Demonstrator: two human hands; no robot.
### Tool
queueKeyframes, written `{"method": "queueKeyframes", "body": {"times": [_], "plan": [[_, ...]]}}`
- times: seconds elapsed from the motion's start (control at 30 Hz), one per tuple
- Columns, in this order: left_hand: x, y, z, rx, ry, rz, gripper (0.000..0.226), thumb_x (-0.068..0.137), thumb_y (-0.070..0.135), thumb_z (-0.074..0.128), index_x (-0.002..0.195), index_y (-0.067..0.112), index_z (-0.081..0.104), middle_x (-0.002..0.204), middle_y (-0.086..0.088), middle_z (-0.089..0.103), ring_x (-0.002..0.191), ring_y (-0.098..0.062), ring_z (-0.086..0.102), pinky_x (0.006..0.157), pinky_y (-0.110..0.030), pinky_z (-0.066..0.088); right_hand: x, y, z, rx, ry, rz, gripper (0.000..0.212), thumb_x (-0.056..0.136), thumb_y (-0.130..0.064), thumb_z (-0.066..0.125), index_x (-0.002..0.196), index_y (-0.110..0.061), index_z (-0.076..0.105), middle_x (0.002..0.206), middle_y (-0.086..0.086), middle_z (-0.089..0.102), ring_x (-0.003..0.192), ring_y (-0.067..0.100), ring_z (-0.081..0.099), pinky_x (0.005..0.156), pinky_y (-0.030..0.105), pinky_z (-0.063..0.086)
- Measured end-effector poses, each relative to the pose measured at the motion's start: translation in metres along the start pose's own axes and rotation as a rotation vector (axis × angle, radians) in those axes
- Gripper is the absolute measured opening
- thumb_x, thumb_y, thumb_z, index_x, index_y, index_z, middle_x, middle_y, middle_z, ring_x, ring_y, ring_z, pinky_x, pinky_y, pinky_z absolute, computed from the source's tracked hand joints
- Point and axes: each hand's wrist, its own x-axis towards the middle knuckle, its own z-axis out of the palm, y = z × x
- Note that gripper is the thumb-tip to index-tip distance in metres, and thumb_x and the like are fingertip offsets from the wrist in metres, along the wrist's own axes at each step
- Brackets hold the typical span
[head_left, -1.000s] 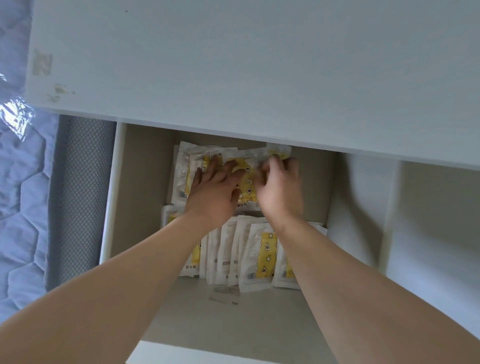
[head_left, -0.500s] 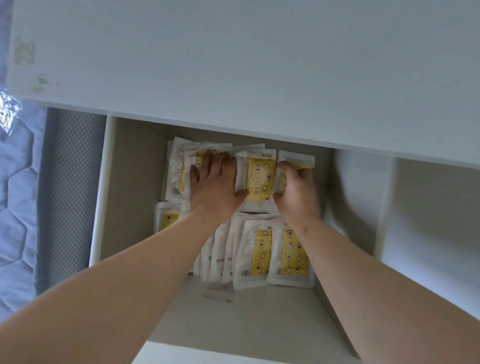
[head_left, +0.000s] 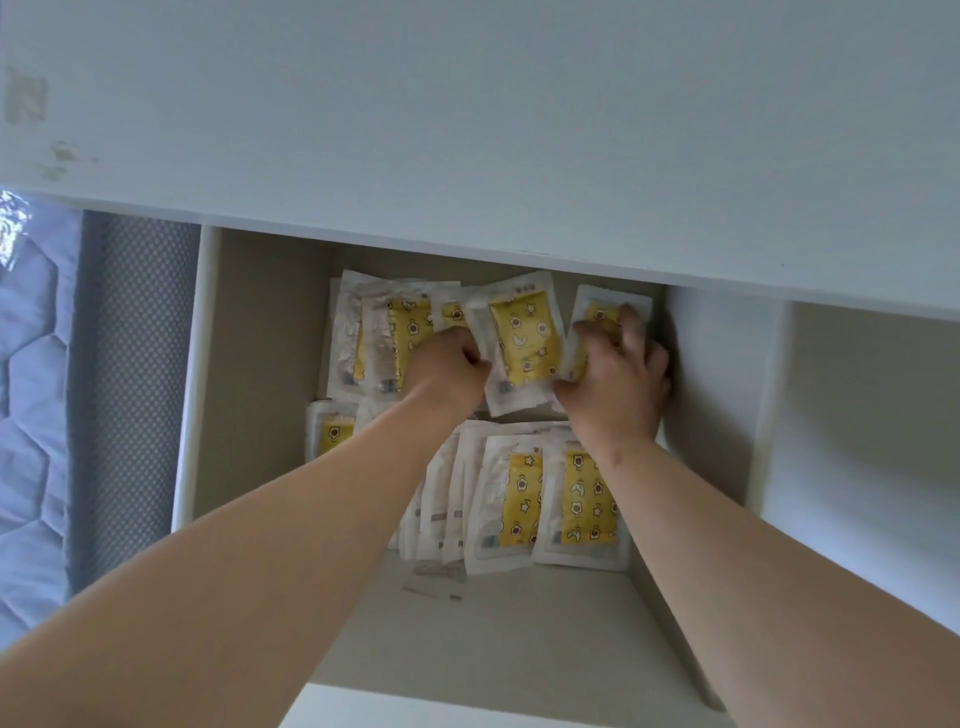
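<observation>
An open drawer (head_left: 249, 374) holds several white packets with yellow star-and-flower print, in a far row and a near row. My left hand (head_left: 447, 366) has its fingers curled on the left edge of a tilted packet (head_left: 524, 343) in the far row. My right hand (head_left: 615, 374) grips the rightmost far packet (head_left: 605, 306) by the drawer's right wall, its thumb touching the tilted packet's lower corner. The near row (head_left: 540, 499) lies under my forearms, with another packet (head_left: 332, 431) at its left end.
The white cabinet top (head_left: 467, 114) overhangs the drawer's back. A white panel (head_left: 717, 395) borders the drawer on the right. A grey mattress edge (head_left: 135, 364) and a blue quilted cover (head_left: 26, 405) lie to the left. Small scraps (head_left: 436, 577) sit on the drawer floor.
My left hand went from lying flat on the far-left packets to curling on the middle packet's edge, which is now tilted. My right hand shifted right onto the far-right packet.
</observation>
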Motion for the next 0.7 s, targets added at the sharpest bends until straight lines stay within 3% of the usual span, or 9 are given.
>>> {"method": "queueKeyframes", "body": {"times": [0.13, 0.3, 0.53, 0.63, 0.7], "plan": [[-0.001, -0.005, 0.0, 0.125, 0.012, 0.057, 0.008, 0.095, 0.018, 0.05, 0.087, 0.018, 0.052, 0.089, 0.0, 0.058, 0.08, -0.018, 0.051, 0.065, -0.025, 0.038, 0.002, 0.001, 0.01, 0.155, 0.075, -0.051, 0.051, 0.084, -0.012, 0.065, 0.132, -0.022, 0.052, 0.155, 0.002, 0.023, 0.14, 0.033, 0.021, 0.109, 0.039, 0.021], [0.002, -0.011, -0.005, 0.112, 0.088, 0.011, 0.006, 0.095, 0.015, 0.049, 0.094, 0.016, 0.055, 0.094, -0.002, 0.06, 0.08, -0.019, 0.05, 0.066, -0.026, 0.037, -0.001, 0.003, 0.008, 0.268, 0.102, 0.075, 0.068, 0.082, -0.007, 0.068, 0.143, -0.019, 0.039, 0.156, 0.013, 0.014, 0.139, 0.036, 0.02, 0.112, 0.039, 0.023], [0.006, -0.024, -0.011, 0.103, 0.155, 0.042, 0.011, 0.093, 0.013, 0.051, 0.099, 0.013, 0.061, 0.102, -0.006, 0.065, 0.082, -0.018, 0.051, 0.068, -0.023, 0.037, 0.01, -0.003, 0.009, 0.438, 0.135, 0.117, 0.071, 0.082, -0.003, 0.064, 0.144, -0.024, 0.035, 0.139, 0.018, 0.032, 0.126, 0.035, 0.037, 0.104, 0.041, 0.035], [0.008, -0.025, -0.011, 0.065, 0.163, 0.024, 0.012, 0.092, 0.013, 0.052, 0.1, 0.014, 0.061, 0.103, -0.005, 0.066, 0.09, -0.021, 0.056, 0.07, -0.024, 0.038, 0.02, -0.008, 0.008, 0.547, 0.076, 0.241, 0.06, 0.084, 0.0, 0.054, 0.136, -0.03, 0.043, 0.132, 0.012, 0.041, 0.122, 0.033, 0.041, 0.102, 0.049, 0.039], [0.008, -0.025, -0.01, 0.053, 0.168, 0.017, 0.012, 0.092, 0.013, 0.051, 0.099, 0.014, 0.061, 0.104, -0.004, 0.065, 0.089, -0.019, 0.055, 0.07, -0.024, 0.037, 0.024, -0.011, 0.006, 0.673, 0.093, 0.303, 0.043, 0.086, -0.002, 0.049, 0.117, -0.032, 0.053, 0.118, 0.004, 0.051, 0.116, 0.032, 0.048, 0.096, 0.051, 0.045]]}}
